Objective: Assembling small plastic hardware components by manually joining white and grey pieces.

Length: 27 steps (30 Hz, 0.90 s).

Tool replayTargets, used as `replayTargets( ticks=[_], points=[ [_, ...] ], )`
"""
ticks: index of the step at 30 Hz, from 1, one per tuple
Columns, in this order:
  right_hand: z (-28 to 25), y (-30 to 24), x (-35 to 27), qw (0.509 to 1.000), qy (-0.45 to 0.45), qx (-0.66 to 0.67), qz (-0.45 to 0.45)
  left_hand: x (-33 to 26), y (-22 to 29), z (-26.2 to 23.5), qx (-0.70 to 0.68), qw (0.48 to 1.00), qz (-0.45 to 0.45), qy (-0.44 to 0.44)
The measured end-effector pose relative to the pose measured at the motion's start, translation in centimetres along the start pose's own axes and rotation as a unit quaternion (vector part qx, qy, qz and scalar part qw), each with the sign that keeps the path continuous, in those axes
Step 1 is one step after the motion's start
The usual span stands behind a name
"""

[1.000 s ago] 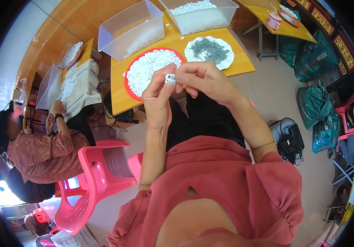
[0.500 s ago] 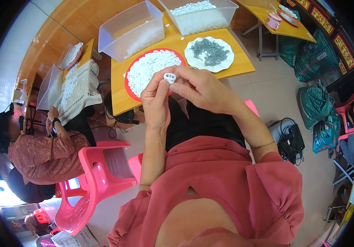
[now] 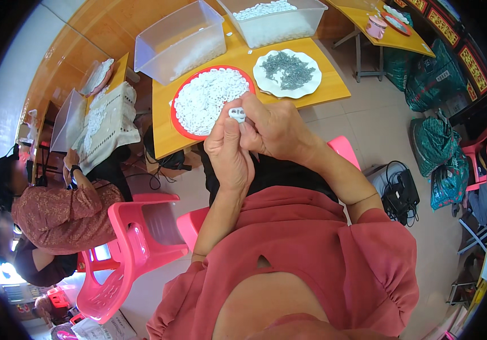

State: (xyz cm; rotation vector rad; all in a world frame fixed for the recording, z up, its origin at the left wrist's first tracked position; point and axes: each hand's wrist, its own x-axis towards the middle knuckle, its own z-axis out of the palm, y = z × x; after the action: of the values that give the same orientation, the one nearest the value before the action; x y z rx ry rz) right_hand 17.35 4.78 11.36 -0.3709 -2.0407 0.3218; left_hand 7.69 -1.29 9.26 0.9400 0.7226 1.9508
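Before my waist, both forearms angle inward and the fingertips meet. My left hand, thumb pointing up, pinches a small white piece with two openings. My right hand, knuckles curled, closes on the same piece from the right; anything else inside that grip I cannot tell. Beyond, on the yellow surface, a round red tray bears heaped white pieces. Right of it, a scalloped white plate carries small grey parts. Behind stand two translucent bins, both containing white pieces.
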Motion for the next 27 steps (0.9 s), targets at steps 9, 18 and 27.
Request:
replayTargets(
  ticks=[9,18,27],
  points=[
    [0.9,0.8,-0.3,1.000,0.002,-0.012,-0.006,-0.1,-0.8,0.0,-0.081,0.995,-0.026,0.049],
    [0.9,0.6,0.0,0.960,0.034,0.233,0.150,0.8,-0.1,0.0,-0.060,0.996,-0.039,0.044],
    [-0.2,1.3,0.1,0.871,-0.072,0.385,0.296,2.1,-0.9,-1.4,0.028,0.999,-0.031,-0.007]
  ],
)
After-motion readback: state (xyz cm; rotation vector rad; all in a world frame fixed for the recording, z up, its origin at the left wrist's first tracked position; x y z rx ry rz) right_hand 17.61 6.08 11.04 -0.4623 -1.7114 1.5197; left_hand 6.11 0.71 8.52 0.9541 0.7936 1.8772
